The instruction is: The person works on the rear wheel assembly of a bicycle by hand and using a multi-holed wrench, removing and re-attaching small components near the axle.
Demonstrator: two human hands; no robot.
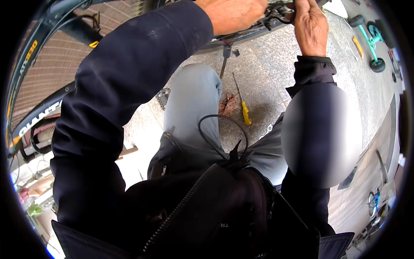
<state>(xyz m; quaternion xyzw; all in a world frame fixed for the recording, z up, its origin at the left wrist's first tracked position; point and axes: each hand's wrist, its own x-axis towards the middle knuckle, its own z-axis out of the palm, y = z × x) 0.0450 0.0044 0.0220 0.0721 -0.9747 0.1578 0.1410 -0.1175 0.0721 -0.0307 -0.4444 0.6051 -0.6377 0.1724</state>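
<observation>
"Two bare hands noted, left hand (235,16) and right hand (312,29). Grip?"

"Cannot tell for either; the fingers are partly hidden or cut off by the frame's top."

"Between them?"

"Dark bicycle mechanism (275,13), at the upper edge."

"Further out?"

"Speckled floor (265,71) below, bearing a yellow-handled screwdriver (246,114) beside a crumpled reddish cloth (228,105). Teal wheeled frame (371,43), well to the right."

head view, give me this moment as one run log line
left hand: at bike parts, grip unclear | right hand: at bike parts, grip unclear | screwdriver: on floor | rag: by screwdriver
</observation>
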